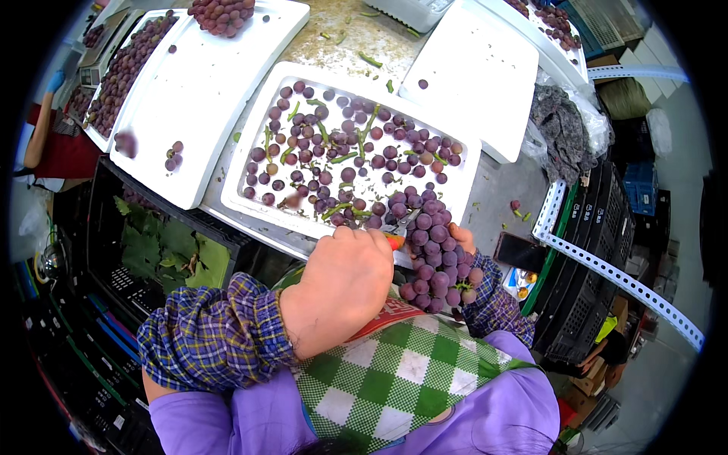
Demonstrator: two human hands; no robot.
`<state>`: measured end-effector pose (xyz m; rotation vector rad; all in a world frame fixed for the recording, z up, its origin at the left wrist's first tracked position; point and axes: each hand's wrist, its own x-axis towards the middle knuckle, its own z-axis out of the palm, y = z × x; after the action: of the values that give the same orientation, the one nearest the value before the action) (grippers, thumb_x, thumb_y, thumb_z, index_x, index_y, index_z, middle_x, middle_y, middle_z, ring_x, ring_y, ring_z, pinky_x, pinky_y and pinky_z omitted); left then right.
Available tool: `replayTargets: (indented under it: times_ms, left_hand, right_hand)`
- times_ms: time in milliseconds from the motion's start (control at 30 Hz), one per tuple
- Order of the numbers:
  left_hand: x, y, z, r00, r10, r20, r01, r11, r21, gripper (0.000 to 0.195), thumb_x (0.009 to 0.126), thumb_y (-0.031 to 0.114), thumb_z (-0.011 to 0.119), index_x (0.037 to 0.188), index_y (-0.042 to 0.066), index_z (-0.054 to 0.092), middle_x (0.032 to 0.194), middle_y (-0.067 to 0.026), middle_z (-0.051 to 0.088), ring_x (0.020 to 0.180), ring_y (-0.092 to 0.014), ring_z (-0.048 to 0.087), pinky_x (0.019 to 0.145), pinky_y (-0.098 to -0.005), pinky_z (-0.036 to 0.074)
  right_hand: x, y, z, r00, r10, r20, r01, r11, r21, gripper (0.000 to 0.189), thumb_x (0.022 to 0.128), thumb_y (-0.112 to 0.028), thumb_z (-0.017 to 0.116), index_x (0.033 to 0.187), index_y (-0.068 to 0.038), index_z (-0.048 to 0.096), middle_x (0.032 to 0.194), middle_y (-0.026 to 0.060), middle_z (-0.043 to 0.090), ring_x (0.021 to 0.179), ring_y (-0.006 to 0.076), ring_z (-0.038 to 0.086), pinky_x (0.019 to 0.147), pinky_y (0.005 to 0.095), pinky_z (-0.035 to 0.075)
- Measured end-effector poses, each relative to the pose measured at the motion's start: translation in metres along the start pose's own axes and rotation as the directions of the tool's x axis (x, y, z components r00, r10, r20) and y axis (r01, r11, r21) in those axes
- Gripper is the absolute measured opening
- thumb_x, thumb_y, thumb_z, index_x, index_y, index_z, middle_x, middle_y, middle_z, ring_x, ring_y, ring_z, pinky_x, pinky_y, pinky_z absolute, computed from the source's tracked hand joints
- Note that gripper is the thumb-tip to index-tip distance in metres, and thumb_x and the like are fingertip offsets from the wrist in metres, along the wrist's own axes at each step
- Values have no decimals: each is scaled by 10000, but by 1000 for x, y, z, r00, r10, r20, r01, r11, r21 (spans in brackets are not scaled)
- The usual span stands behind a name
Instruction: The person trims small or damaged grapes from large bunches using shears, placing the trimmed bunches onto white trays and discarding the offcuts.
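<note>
My left hand (344, 278) is closed around the orange handle of small metal snips (394, 241). Their blades reach into the upper left side of a purple grape bunch (435, 250). Behind that bunch, my right hand (463, 237) supports it, mostly hidden, with some fingers showing at its right edge. The bunch hangs over the near right edge of a white foam tray (250, 122). Loose grapes (390, 152), green stem pieces (343, 157) and small scraps lie scattered in the tray.
White foam trays (187, 102) (483, 62) flank the middle one. A large bunch (222, 17) lies at the top. A phone (520, 252) is at the right, near black crates (591, 267). A crate at the left holds leaves (170, 244). A co-worker's gloved hand (56, 81) shows far left.
</note>
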<state>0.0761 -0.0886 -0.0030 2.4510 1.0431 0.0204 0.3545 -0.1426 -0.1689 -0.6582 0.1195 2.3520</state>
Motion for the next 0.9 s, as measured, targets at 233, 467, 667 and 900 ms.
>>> replayTargets:
  times_ms: [233, 467, 667, 900]
  left_hand:
    - [0, -10, 6, 997, 2, -81, -17, 983, -181, 190, 928, 148, 611, 889, -35, 574, 709, -176, 614, 666, -338, 624, 607, -423, 519]
    - [-4, -30, -25, 973, -216, -81, 182, 935, -303, 155, 937, 139, 593, 911, -14, 595, 767, -194, 640, 696, -384, 630, 625, -474, 510]
    - [-21, -13, -22, 981, -181, 65, 191, 959, -210, 199, 936, 183, 594, 941, -16, 596, 757, -183, 634, 725, -381, 618, 651, -463, 509]
    - [-16, 0, -18, 998, -66, -5, 66, 992, -106, 259, 884, 176, 649, 1010, -48, 616, 761, -158, 637, 724, -324, 625, 652, -407, 509]
  right_hand:
    - [-1, -3, -2, 1000, -22, -7, 22, 1000, -11, 680, 911, -513, 527, 1383, -25, 486, 1318, 167, 597, 1173, 308, 595, 1041, 459, 466]
    - [-4, 1, -15, 997, -17, 77, 8, 993, 118, 662, 929, -454, 540, 1429, -29, 449, 1403, 160, 543, 1240, 312, 568, 1086, 480, 439]
    - [-2, -3, -7, 985, 77, 156, -95, 989, 114, 635, 945, -404, 549, 1448, -36, 431, 1424, 156, 530, 1255, 308, 558, 1092, 481, 436]
    - [-6, 0, -5, 989, -6, 146, -10, 995, 103, 598, 955, -383, 531, 1437, -39, 446, 1409, 159, 541, 1272, 289, 546, 1110, 449, 422]
